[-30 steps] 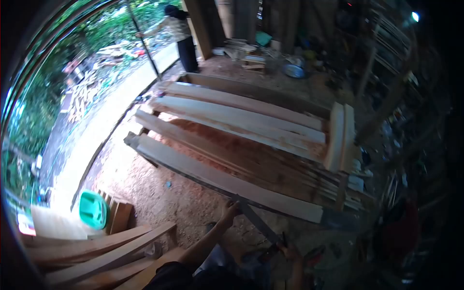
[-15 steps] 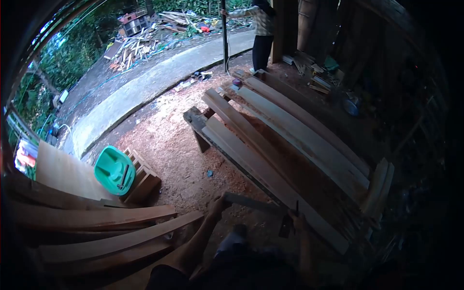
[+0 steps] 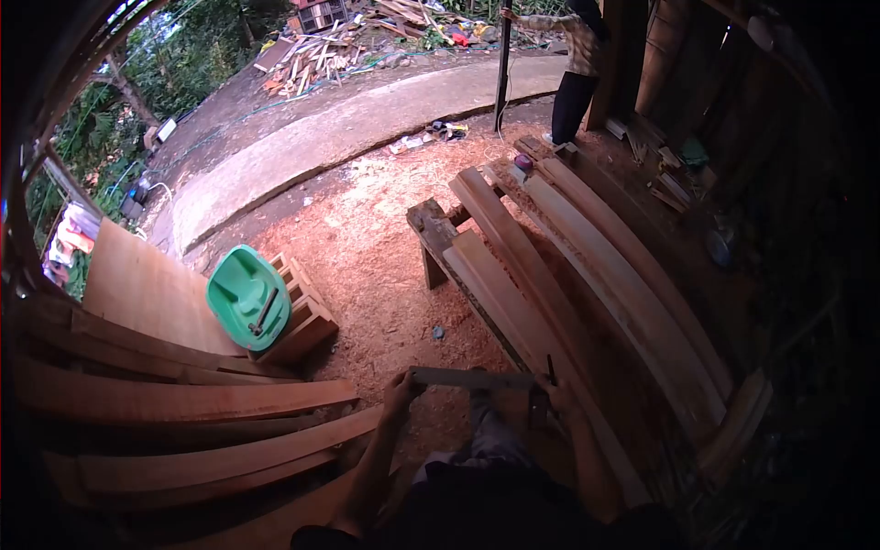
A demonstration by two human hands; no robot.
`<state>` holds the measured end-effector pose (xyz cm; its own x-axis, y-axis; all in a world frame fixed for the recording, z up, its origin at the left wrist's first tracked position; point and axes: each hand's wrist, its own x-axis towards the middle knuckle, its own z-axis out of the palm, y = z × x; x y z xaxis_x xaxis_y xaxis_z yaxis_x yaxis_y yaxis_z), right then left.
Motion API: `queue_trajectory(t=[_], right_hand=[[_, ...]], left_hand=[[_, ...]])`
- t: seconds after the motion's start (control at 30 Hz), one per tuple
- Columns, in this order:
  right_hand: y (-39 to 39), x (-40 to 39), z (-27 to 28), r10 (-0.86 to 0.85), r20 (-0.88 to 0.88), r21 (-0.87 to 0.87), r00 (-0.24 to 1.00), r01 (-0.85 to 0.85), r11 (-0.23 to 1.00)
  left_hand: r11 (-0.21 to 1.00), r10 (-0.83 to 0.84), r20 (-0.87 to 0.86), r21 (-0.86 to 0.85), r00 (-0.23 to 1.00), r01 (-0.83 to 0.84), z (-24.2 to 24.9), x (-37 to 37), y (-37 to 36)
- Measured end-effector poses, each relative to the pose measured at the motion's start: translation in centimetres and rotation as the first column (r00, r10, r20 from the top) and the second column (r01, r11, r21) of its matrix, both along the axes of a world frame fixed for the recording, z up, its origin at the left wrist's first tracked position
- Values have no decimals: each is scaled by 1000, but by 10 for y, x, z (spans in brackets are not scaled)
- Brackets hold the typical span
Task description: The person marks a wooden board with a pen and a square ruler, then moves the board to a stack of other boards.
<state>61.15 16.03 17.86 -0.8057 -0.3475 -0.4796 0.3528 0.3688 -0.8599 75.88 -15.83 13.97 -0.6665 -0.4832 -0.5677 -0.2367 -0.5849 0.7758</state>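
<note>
A short, flat grey-brown strip, likely wood, is held level in front of my body. Its left end is gripped by my left hand, fingers closed round it. At the other end, my right hand is closed on a small dark tool with a blocky lower part and a thin upright piece; its exact kind is too dim to make out. The tool meets or overlaps the strip's right end. Just beyond my right hand lies a long plank on the workbench.
Several long boards rest on the bench at right, with a round purplish object at its far end. More planks lie at left. A green basin holding a hammer-like tool sits by wooden blocks. Another person stands beyond, touching a post.
The view has swung left, so the scene sits farther right. The strip has come from a slant to nearly level, with both hands still at its ends.
</note>
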Motion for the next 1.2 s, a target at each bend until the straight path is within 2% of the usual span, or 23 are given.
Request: queue_trajectory(t=[0.1, 0.17, 0.23, 0.27, 0.37, 0.4, 0.47, 0.5, 0.57, 0.7, 0.77, 0.87, 0.9, 0.97, 1.0, 1.07, 1.2], right_hand=[[-25, -40, -2, -39, -24, -82, 999, 37, 996], [-36, -75, -21, 1, -75, -51, 997, -4, 999], [-55, -103, -25, -174, -417, -152, 892, 120, 981], [-58, -119, -23, -181, -420, -154, 889, 127, 980], [-63, -163, -21, 81, -368, 86, 926, -53, 995], [-69, -171, -17, 85, -357, 94, 930, -55, 994], [-84, -186, -10, -20, -168, -15, 986, 18, 1000], [-88, -191, -13, -22, -163, -8, 986, 21, 1000], [-97, -201, -21, -117, -120, -103, 986, 105, 989], [-110, -204, -33, -157, -105, -10, 982, 156, 988], [-111, -207, -42, -45, -161, 99, 986, 62, 993], [-121, -200, -41, -112, -200, 140, 973, 142, 980], [-121, -195, -58, -121, -185, 152, 975, 151, 977], [-119, -190, -102, -212, -342, 92, 915, 257, 962], [-132, -188, -84, -219, -336, 102, 916, 267, 958], [-172, -185, -20, -350, -189, 48, 918, 364, 930], [-189, -180, -22, -389, -84, 95, 917, 396, 913]], left_hand=[[1000, 20, -12, 7, 1000, -20, -16, -42, -24], [998, 23, -36, 52, 999, -21, -21, -75, -39], [995, 33, -66, 100, 997, -27, -21, -108, -50], [995, 26, -69, 99, 997, -19, -21, -125, -56], [995, 14, -28, 101, 1000, -11, -12, -173, -74], [997, 7, -50, 83, 999, -3, -11, -185, -81], [998, 15, -88, 65, 996, -9, -9, -205, -94], [997, 12, -82, 72, 997, -6, -7, -214, -99], [998, -16, -68, 63, 998, 21, -4, -230, -111], [986, -108, -32, 121, 994, 111, -21, -252, -135], [980, -138, -25, 143, 990, 140, -30, -265, -146], [963, -203, -12, 179, 979, 202, -32, -282, -161], [959, -214, 2, 192, 977, 210, -34, -284, -167], [951, -246, 12, 196, 969, 239, -38, -292, -178], [947, -256, 18, 206, 966, 247, -41, -296, -184], [937, -284, 41, 224, 958, 268, -48, -301, -194], [914, -353, 76, 242, 932, 326, -57, -313, -214]])
